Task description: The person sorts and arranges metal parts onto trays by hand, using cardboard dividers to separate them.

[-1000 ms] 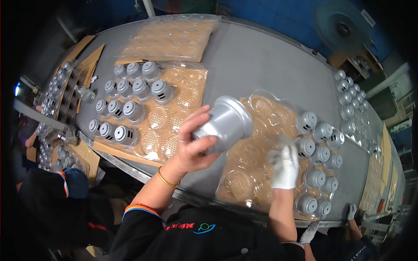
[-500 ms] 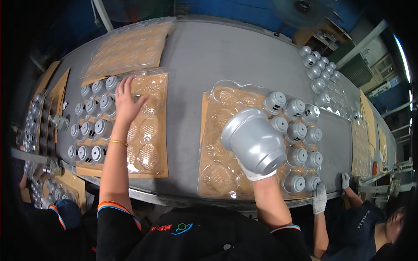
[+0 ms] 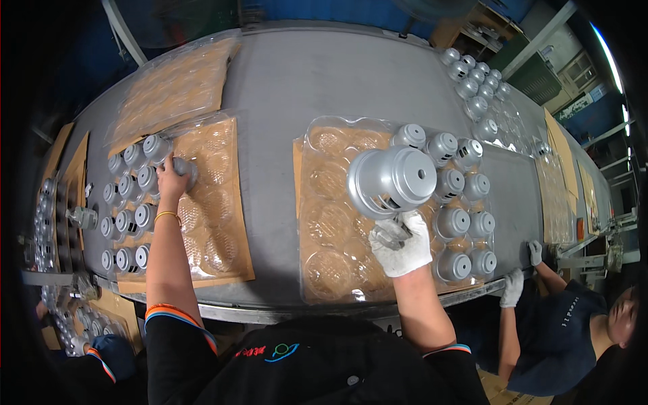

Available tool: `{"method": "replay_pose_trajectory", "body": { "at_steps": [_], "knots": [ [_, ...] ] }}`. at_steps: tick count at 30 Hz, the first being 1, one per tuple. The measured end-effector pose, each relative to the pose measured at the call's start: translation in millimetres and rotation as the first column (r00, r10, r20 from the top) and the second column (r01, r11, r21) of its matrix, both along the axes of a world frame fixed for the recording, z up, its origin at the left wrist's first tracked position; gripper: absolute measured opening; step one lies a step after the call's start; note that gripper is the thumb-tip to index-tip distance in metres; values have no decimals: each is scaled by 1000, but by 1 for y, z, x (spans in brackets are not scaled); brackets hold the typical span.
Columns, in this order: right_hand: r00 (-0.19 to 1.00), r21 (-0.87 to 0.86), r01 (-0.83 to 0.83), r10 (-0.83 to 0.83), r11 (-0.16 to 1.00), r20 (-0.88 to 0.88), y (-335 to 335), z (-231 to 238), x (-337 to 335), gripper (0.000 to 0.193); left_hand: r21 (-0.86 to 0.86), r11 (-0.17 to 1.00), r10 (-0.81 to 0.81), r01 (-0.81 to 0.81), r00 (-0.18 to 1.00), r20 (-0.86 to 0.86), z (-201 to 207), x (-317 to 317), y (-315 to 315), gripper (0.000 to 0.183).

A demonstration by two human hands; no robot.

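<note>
My bare left hand [image 3: 173,183] is closed at a silver cup-shaped housing [image 3: 185,173], over the left clear plastic tray [image 3: 223,233]. Upturned housings of the same kind [image 3: 145,216] fill the tray's left columns. My right hand [image 3: 403,244], in a white glove, grips another silver housing [image 3: 390,181] from below. That housing is raised above the right clear tray [image 3: 331,283], its holed end turned up and rightward, with dark marks low on its side. Several like housings [image 3: 451,223] occupy that tray's right columns. The right fingertips are partly hidden under the housing.
Brown cardboard lies under the trays on the grey table [image 3: 304,74]. An unfilled tray [image 3: 172,88] lies at the back left. More housings [image 3: 476,84] stand at the far right. A co-worker's gloved hands [image 3: 513,287] are at the table's right edge; another person in a cap [image 3: 111,354] is lower left.
My left hand, spread before, has closed and a housing now shows at its fingers. The right hand's housing has turned, its holed end now higher. The whole view has shifted slightly.
</note>
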State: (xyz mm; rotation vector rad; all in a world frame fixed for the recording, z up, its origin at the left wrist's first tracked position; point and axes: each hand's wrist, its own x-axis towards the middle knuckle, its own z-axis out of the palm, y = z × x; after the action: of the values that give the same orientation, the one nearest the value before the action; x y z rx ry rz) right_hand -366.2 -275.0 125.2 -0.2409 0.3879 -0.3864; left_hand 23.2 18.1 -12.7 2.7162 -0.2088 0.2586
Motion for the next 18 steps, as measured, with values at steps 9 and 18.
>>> {"method": "replay_pose_trajectory", "body": {
  "at_steps": [9, 18],
  "knots": [
    [854, -164, 372, -406, 914, -326, -34, -66, -57, 10, -198, 978, 115, -66, 963, 246, 40, -44, -13, 68],
    [627, -328, 495, -592, 805, -507, -76, -153, -80, 29, -832, 437, -406, 343, 900, 158, 81, -150, -89, 81]
  ]
}}
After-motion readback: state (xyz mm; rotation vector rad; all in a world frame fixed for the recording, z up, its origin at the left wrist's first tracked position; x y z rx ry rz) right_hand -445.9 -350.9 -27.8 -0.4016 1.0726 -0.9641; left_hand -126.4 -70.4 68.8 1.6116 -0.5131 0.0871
